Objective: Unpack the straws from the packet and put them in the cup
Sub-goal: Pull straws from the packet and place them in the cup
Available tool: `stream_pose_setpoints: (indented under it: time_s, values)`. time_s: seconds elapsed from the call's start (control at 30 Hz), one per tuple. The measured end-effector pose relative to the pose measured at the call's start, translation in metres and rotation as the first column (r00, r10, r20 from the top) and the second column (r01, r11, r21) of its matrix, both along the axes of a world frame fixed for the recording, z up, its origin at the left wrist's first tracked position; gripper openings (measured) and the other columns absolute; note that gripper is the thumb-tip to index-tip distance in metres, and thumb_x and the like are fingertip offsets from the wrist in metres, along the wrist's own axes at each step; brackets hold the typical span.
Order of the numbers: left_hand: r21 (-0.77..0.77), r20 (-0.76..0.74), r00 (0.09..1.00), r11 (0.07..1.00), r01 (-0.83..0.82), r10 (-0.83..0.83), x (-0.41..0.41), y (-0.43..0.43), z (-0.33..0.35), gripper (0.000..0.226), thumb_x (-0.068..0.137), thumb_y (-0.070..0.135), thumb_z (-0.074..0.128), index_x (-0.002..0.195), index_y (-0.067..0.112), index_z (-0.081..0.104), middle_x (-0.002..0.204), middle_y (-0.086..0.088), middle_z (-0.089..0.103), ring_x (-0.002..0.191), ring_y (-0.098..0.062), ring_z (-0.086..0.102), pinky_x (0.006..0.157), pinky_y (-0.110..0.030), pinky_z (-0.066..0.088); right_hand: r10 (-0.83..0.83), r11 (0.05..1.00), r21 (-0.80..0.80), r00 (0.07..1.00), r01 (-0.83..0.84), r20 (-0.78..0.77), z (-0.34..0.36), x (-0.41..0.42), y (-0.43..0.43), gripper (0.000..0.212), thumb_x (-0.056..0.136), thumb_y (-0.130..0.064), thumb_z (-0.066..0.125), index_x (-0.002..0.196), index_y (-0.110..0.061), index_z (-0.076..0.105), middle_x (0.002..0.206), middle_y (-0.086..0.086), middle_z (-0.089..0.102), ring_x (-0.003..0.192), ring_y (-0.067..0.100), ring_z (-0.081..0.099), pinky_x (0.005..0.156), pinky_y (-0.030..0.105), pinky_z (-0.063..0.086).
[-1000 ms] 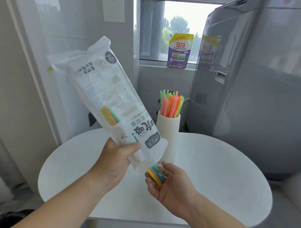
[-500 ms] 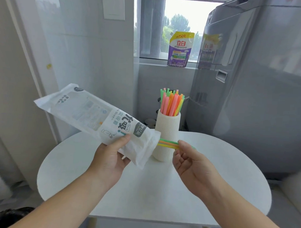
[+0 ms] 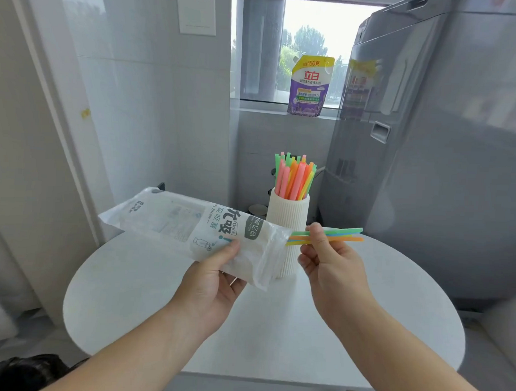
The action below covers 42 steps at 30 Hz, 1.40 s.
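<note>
White plastic packet [image 3: 191, 222], held roughly level above the left half of the round white counter [image 3: 130, 302], its sealed end pointing left and far, its crumpled mouth pointing right. The left hand [image 3: 209, 284] grips the packet from below near the mouth, with the thumb pressed on the printed face and the other fingers [image 3: 233, 282] curled beneath. Behind the mouth stands a ribbed white cup [image 3: 288, 214], upright at the far middle of the counter and partly hidden by the packet; a bunch of pink, orange, green and yellow straws [image 3: 294, 179] stands in it, leaning slightly right. To the right of the mouth, the right hand [image 3: 333, 268] pinches a few loose straws [image 3: 340, 236] (green, blue, orange, yellow) between its closed fingers [image 3: 315, 235]. These straws lie nearly level in front of the cup, left ends at the packet's mouth, right ends free over the counter. At the far wall, a purple and yellow pouch [image 3: 310, 86] stands on the window sill [image 3: 262, 107]; a grey appliance [image 3: 442, 172] fills the right.
</note>
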<state>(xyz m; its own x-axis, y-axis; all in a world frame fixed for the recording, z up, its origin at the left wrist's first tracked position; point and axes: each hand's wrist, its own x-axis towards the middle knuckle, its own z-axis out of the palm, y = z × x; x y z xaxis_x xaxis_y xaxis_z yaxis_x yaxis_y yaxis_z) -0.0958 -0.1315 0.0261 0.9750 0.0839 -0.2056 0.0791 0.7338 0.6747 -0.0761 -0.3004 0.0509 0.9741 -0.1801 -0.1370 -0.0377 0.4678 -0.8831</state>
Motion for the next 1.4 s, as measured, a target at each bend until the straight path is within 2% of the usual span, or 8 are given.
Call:
stream_pose_setpoints:
  time_s: [0.17,0.33,0.53,0.67,0.83,0.97,1.2,1.4]
  values:
    - [-0.071,-0.032,0.999,0.997,-0.03,0.028,0.002,0.005,0.003,0.026,0.094,0.007,0.067,0.12,0.013,0.071,0.109,-0.004,0.081,0.087,-0.014,0.079,0.073,-0.028,0.065,-0.1,0.946,-0.293,0.986,0.136,0.134,0.01,0.006,-0.012,0.033,0.095,-0.036,0.066,0.087,-0.004,0.072,0.064,-0.002,0.069,0.057,0.007,0.068,0.083,0.039,0.057]
    - [-0.075,-0.073,0.992,0.991,-0.111,0.105,0.007,0.015,0.002,0.013,0.097,0.013,0.064,0.109,0.012,0.069,0.095,-0.004,0.082,0.079,-0.012,0.079,0.066,-0.026,0.064,-0.08,0.963,-0.234,0.972,0.133,0.222,0.033,0.012,-0.03,0.028,0.099,-0.024,0.062,0.082,-0.002,0.067,0.062,0.004,0.071,0.06,0.015,0.073,0.068,0.025,0.063]
    - [-0.07,-0.098,0.971,0.972,-0.224,0.216,0.014,0.029,-0.006,0.022,0.098,0.015,0.065,0.119,0.01,0.068,0.106,-0.008,0.08,0.085,-0.015,0.078,0.067,-0.027,0.065,-0.075,0.945,-0.275,0.935,0.178,0.347,0.076,0.012,-0.058,0.016,0.099,-0.018,0.061,0.091,-0.004,0.064,0.072,0.003,0.071,0.07,0.015,0.076,0.073,0.026,0.063]
    - [-0.06,-0.095,0.972,0.974,-0.219,0.213,0.015,0.029,-0.009,0.025,0.098,0.015,0.065,0.122,0.01,0.068,0.112,-0.009,0.079,0.088,-0.016,0.078,0.069,-0.027,0.065,-0.057,0.861,-0.421,0.877,0.285,0.476,0.103,0.01,-0.068,0.014,0.099,-0.021,0.063,0.089,-0.012,0.067,0.067,-0.006,0.074,0.077,0.016,0.077,0.079,0.029,0.062]
    - [-0.046,-0.071,0.985,0.986,-0.162,0.158,0.013,0.023,-0.009,0.023,0.098,0.014,0.065,0.121,0.013,0.069,0.102,-0.004,0.082,0.084,-0.014,0.079,0.067,-0.028,0.065,-0.002,0.696,-0.578,0.806,0.426,0.591,0.133,0.01,-0.071,0.011,0.098,-0.025,0.064,0.093,-0.016,0.069,0.085,-0.001,0.076,0.078,0.015,0.078,0.083,0.039,0.063]
    - [-0.027,-0.073,0.987,0.989,-0.144,0.142,0.012,0.02,-0.011,0.024,0.098,0.012,0.065,0.121,0.013,0.069,0.105,-0.004,0.082,0.087,-0.015,0.079,0.066,-0.028,0.065,0.081,0.574,-0.687,0.804,0.445,0.589,0.149,0.012,-0.067,0.009,0.097,-0.029,0.066,0.096,-0.02,0.069,0.087,-0.005,0.077,0.074,0.012,0.078,0.082,0.04,0.063]
    - [-0.019,-0.055,0.99,0.991,-0.133,0.132,0.01,0.021,-0.009,0.026,0.097,0.011,0.066,0.123,0.013,0.068,0.101,-0.003,0.082,0.082,-0.014,0.079,0.061,-0.028,0.064,0.14,0.469,-0.764,0.817,0.443,0.559,0.161,0.015,-0.057,0.007,0.095,-0.03,0.068,0.091,-0.025,0.069,0.086,-0.004,0.076,0.07,0.01,0.076,0.079,0.036,0.063]
    - [-0.009,-0.041,0.992,0.993,-0.119,0.119,0.01,0.022,-0.01,0.031,0.097,0.011,0.065,0.128,0.013,0.066,0.109,-0.005,0.081,0.085,-0.015,0.079,0.062,-0.028,0.064,0.2,0.412,-0.828,0.849,0.379,0.488,0.162,0.025,-0.047,0.013,0.096,-0.031,0.066,0.106,-0.025,0.072,0.085,-0.014,0.072,0.069,0.009,0.075,0.065,0.014,0.059]
